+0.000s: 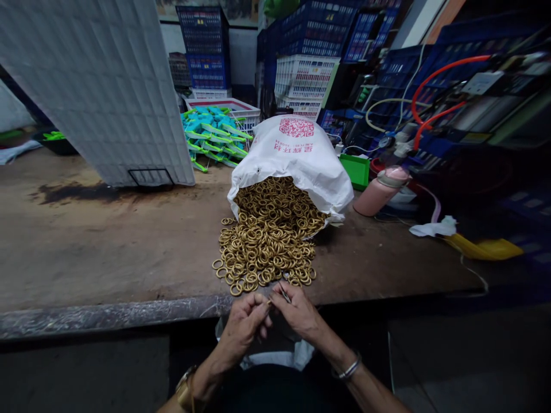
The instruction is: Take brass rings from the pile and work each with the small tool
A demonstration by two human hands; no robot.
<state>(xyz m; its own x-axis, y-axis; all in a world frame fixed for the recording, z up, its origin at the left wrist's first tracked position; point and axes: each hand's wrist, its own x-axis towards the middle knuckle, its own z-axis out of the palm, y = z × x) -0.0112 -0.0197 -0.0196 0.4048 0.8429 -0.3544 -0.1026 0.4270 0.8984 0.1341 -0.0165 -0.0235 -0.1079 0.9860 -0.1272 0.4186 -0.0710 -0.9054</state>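
Note:
Just in front of the table edge, my left hand [247,322] pinches what appears to be a brass-coloured ring [269,303], mostly covered by the fingertips. Close beside it, my right hand [299,312] is closed around a thin pointed metal tool [284,293], its exact kind too small to make out. The fingertips of both hands nearly meet at the ring. Beyond them, a heap of brass-coloured rings [267,246] spills onto the table from the mouth of a white woven sack [297,155] with red print.
A tall pale ribbed panel [112,86] stands on the wooden table [129,246] at left. Behind are green and blue plastic parts [215,135] and stacked crates [307,74]. Right of the sack are a pink bottle [381,192], a green tray [355,171] and red hoses [424,86].

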